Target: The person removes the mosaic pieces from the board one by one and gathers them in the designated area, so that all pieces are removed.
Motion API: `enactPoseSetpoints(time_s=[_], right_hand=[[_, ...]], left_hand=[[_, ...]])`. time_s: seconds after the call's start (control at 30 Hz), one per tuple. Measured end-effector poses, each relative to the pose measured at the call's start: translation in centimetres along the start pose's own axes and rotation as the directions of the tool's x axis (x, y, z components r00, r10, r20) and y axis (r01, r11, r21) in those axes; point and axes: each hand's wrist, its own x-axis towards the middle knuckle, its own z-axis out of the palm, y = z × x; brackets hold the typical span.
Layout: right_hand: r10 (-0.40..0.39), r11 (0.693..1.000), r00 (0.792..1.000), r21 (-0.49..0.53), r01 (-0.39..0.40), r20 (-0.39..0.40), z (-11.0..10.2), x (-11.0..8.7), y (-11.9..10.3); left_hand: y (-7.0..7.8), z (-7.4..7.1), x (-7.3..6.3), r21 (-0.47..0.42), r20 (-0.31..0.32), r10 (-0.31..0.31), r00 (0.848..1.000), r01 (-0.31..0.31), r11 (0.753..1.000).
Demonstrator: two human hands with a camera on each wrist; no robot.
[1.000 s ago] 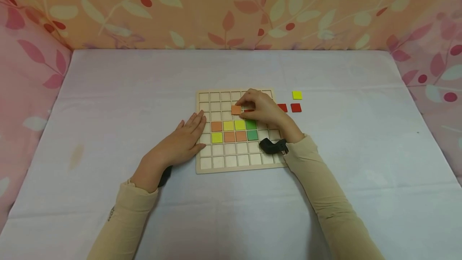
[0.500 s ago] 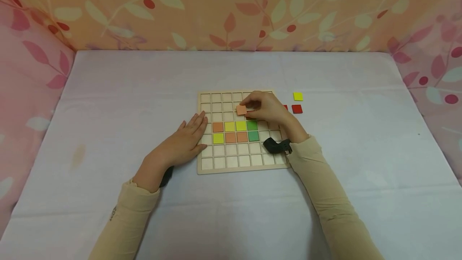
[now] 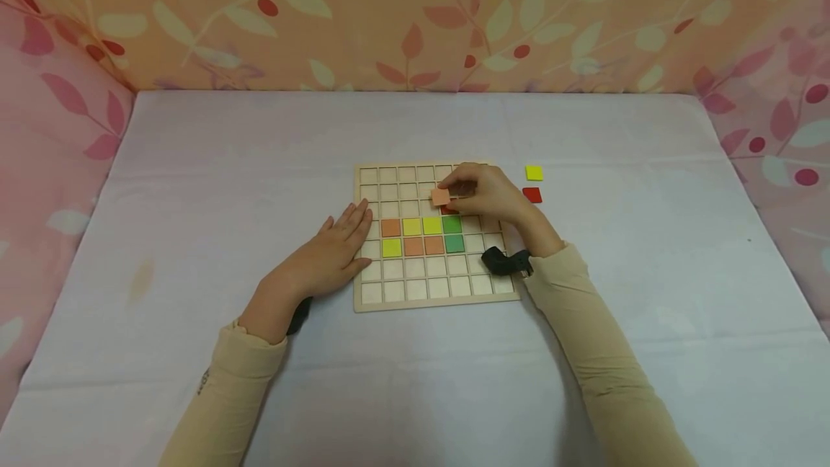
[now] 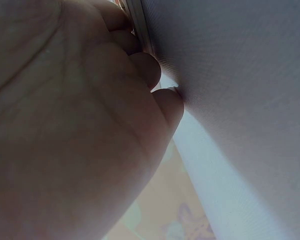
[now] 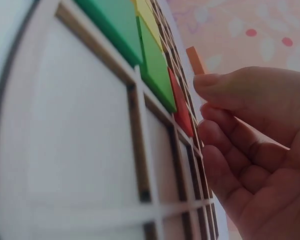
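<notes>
A wooden grid board (image 3: 415,287) lies on the table, with orange, yellow and green square tiles set in two of its middle rows. Between thumb and fingers, my right hand (image 3: 489,193) pinches an orange tile (image 3: 440,197) above the upper part of the board. In the right wrist view that orange tile (image 5: 195,61) shows edge-on, raised off the grid. Just behind the green tile (image 3: 452,225) sits a red tile (image 5: 180,102), partly covered by the hand in the head view. My left hand (image 3: 327,254) rests with extended fingers on the board's left edge.
Right of the board lie a loose yellow tile (image 3: 534,173) and a loose red tile (image 3: 532,195) on the white cloth (image 3: 415,380). Patterned fabric (image 3: 415,20) stands along the back and both sides of the table.
My right hand has drifted to the right with the orange tile still pinched. It now hides a second loose red tile beside the board. The left hand stays in place.
</notes>
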Motion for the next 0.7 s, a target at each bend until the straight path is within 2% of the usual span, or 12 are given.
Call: enactPoseSetpoints(time_s=[0.7], right_hand=[[0.008,1.0,0.997,0.016,-0.007,-0.07,-2.2,-2.8,0.7]], left_hand=[[0.0,-0.3,0.1,0.001,0.004,0.001,1.0,-0.001,1.0]])
